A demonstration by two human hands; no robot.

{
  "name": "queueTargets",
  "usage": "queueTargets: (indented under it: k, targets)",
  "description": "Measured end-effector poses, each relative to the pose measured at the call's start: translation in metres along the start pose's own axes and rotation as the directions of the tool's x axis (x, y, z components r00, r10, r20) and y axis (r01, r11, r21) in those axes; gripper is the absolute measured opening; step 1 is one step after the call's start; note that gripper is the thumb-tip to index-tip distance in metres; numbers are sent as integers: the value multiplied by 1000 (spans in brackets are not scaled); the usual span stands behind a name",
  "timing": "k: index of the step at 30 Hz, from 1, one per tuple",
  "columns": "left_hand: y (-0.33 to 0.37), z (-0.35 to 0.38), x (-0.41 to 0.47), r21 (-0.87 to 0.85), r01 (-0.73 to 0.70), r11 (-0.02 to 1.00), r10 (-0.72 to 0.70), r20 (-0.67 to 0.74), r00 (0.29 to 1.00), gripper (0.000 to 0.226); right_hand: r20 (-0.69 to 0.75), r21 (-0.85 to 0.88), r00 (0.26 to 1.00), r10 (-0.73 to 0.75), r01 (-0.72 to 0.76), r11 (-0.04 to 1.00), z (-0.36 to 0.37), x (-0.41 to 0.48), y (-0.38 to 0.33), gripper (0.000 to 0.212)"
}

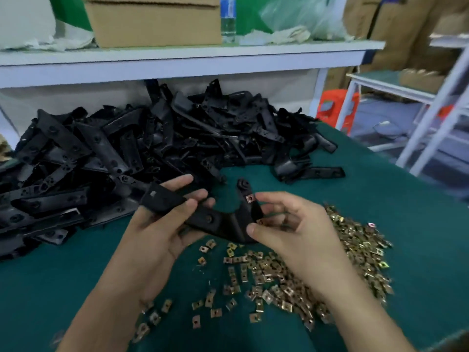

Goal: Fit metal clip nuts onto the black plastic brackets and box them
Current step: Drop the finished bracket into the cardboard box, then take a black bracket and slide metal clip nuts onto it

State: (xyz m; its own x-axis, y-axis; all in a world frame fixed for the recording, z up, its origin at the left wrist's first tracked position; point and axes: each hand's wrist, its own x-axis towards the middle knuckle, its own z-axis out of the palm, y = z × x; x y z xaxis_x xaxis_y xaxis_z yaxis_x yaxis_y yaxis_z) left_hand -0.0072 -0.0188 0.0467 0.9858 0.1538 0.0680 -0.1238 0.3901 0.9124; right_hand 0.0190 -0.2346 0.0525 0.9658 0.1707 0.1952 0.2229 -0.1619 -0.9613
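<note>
- Holding a black bracket (pixel 215 222) just above the green table (pixel 411 219), the left hand (pixel 162 224) curls round one arm of it, thumb on top. Its fingertips show past the far edge.
- The right hand (pixel 291 229) pinches the bracket's other, upturned arm, thumb against the lower bend and forefinger at a clip nut (pixel 250 198) seated on that arm.
- The remaining right fingers fold behind the plastic, so what else they touch cannot be made out.
- Loose clip nuts (pixel 256 273) lie scattered under and beside the right wrist, which covers part of the heap. The far ones are blurred.
- A pile of brackets (pixel 114 148) fills the table's left and back, cut off at the left edge.
- On the shelf (pixel 177 59) above stand a cardboard box (pixel 152 24) and a bottle (pixel 228 19), both cropped at the top.
</note>
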Motion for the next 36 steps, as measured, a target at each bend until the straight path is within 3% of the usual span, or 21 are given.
queueTargets:
  k: [5, 10, 13, 17, 21, 25, 28, 31, 34, 36]
  targets:
    - [-15, 63, -11, 30, 2, 1000, -6, 132, 991, 40, -174, 72, 985, 11, 2, 997, -56, -42, 5, 43]
    - [-52, 141, -30, 53, 115, 992, -124, 241, 963, 36, -411, -69, 912, -3, -28, 997, -120, -94, 12, 44]
    - [-77, 188, -46, 95, 176, 980, -198, 330, 923, 32, -498, -165, 867, 12, -108, 980, -161, -132, 18, 47]
    - [-108, 238, -67, 162, 210, 964, -262, 468, 844, 32, -599, -188, 789, 139, -307, 933, -207, -184, 28, 50]
    - [-144, 264, -87, 331, 118, 936, -298, 570, 765, 38, -612, -247, 719, 329, -570, 784, -235, -229, 40, 56]
    - [-156, 263, -78, 513, -150, 845, -275, 657, 702, 72, -614, -365, 646, 454, -742, 562, -247, -246, 43, 70]
    - [-136, 236, -43, 554, -240, 798, -162, 579, 799, 62, -615, -379, 661, 429, -725, 575, -247, -235, 40, 67]
    - [-103, 185, -6, 720, -303, 625, 5, 384, 924, 44, -582, -390, 698, 417, -690, 611, -232, -206, 38, 62]
    - [-68, 116, 22, 900, -152, 408, 167, 90, 982, 30, -520, -485, 811, 269, -539, 689, -197, -163, 39, 58]
    - [-46, 66, 33, 939, 20, 343, 231, -105, 967, 28, -418, -527, 888, 194, -411, 744, -166, -132, 36, 58]
